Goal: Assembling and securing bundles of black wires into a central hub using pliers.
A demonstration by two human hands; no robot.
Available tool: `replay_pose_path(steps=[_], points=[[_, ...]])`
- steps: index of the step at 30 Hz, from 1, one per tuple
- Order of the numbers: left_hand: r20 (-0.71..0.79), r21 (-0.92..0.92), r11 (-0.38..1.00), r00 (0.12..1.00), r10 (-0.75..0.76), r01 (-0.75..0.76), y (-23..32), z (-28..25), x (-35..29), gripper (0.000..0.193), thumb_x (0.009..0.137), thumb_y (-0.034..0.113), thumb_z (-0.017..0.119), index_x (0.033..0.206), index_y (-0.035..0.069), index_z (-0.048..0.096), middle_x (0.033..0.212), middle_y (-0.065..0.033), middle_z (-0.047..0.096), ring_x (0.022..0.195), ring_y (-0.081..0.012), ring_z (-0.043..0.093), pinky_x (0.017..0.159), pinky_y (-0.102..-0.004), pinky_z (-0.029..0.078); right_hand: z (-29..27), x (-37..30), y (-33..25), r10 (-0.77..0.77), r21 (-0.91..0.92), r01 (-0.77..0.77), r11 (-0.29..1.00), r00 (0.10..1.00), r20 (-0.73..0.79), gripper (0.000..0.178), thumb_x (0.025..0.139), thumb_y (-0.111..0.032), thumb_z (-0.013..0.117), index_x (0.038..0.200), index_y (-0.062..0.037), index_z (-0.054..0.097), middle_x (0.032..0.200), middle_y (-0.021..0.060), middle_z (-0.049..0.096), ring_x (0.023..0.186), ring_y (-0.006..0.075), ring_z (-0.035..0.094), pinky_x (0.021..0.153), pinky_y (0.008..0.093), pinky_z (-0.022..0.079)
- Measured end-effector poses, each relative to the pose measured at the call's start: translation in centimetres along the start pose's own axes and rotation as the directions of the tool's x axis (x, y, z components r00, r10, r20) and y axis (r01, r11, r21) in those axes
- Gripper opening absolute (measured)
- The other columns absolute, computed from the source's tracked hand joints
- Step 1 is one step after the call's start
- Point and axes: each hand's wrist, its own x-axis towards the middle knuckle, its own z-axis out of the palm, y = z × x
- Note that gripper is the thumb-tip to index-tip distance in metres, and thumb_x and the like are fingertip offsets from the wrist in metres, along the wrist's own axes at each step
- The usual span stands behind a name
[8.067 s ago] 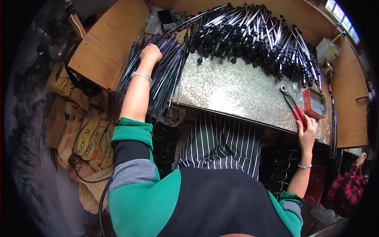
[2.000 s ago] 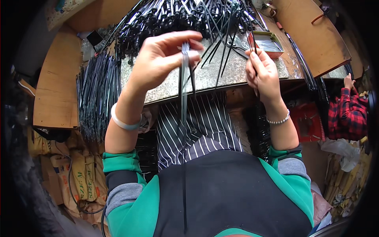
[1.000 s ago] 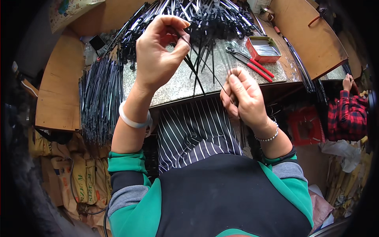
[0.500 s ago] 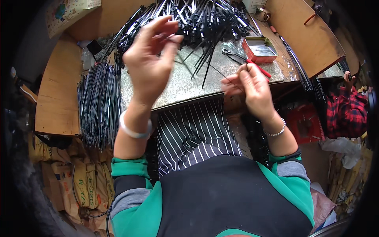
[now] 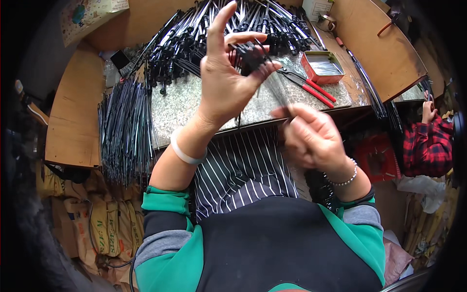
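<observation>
I see the left grip (image 5: pixel 228 80) partly closed around thin black strips (image 5: pixel 253 57); the right grip (image 5: pixel 315 139) is too blurred to tell its hold from here.

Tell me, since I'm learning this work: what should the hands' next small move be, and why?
Probably hold the right hand steady near the left hand. The left hand holds a bunch of thin black sticks, with blurred dark lengths reaching toward the right hand, whose own grip is too blurred to make out. The pliers lie on the bench, untouched.
</observation>
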Motion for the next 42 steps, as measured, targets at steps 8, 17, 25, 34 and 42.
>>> replay_pose_path(steps=[8, 17, 25, 34, 42], points=[[-0.482, 0.431, 0.887, 0.79, 0.38, -0.164, -4.2, -2.0, -6.2, 0.069, 0.089, 0.031, 0.055, 0.137, 0.002, 0.014, 0.135, -0.0196, 0.031, 0.125, -0.0316, 0.035, 0.102, -0.0397, 0.031, -0.6, 0.2, -2.9, 0.048, 0.163, -0.049, 0.985, 0.999, 0.015, 0.038, 0.099, -0.017, 0.034, 0.127, 0.0085, 0.038, 0.055, -0.0036, 0.032, 0.037, 0.0015, 0.024, 0.034, 0.0165, 0.021], [0.103, -0.734, 0.582, 0.905, -0.414, 0.35, -5.1, -1.6, -0.1, 0.03, 0.099, 0.023, 0.038, 0.104, -0.003, 0.052, 0.081, -0.0081, 0.059, 0.077, -0.0141, 0.06, 0.068, -0.0278, 0.05, -2.7, -2.0, -0.1, -0.124, -0.388, 0.136, 0.912, 0.991, 0.057, 0.024, 0.093, -0.008, 0.044, 0.11, 0.0061, 0.055, 0.057, 0.0016, 0.049, 0.042, 0.0039, 0.039, 0.04, 0.0197, 0.032], [0.402, -0.121, 0.934, 0.877, -0.263, 0.335, -8.3, 0.2, -4.2, 0.024, 0.096, 0.02, 0.043, 0.098, 0.0, 0.056, 0.096, -0.0097, 0.063, 0.096, -0.0175, 0.059, 0.087, -0.031, 0.046, -10.6, -0.2, 17.7, -0.394, -0.942, 0.155, 0.297, 0.919, 0.027, 0.007, 0.082, -0.005, 0.057, 0.086, -0.0008, 0.061, 0.076, 0.0164, 0.063, 0.07, 0.0332, 0.062, 0.065, 0.038, 0.05], [0.355, 0.479, 0.873, 0.929, -0.102, -0.087, -8.3, -0.1, -5.8, 0.024, 0.084, 0.007, 0.06, 0.107, 0.011, 0.063, 0.08, -0.0063, 0.05, 0.072, -0.018, 0.052, 0.07, -0.0283, 0.044, -9.9, 3.7, 5.1, 0.112, -0.806, -0.141, 0.575, 0.989, -0.092, 0.019, 0.08, -0.018, 0.066, 0.084, -0.0001, 0.066, 0.066, 0.0098, 0.061, 0.059, 0.0171, 0.059, 0.058, 0.0282, 0.047], [0.216, 0.326, 0.942, 0.976, 0.009, -0.081, -9.3, -0.4, -6.1, 0.035, 0.071, -0.001, 0.069, 0.105, 0.009, 0.065, 0.083, -0.0063, 0.057, 0.061, -0.0118, 0.056, 0.056, -0.0236, 0.047, -11.7, 12.6, 9.4, -0.303, -0.835, 0.413, 0.365, 0.9, 0.312, 0.024, 0.075, -0.024, 0.071, 0.092, -0.0067, 0.067, 0.078, 0.0096, 0.058, 0.074, 0.0252, 0.06, 0.067, 0.0323, 0.048]])
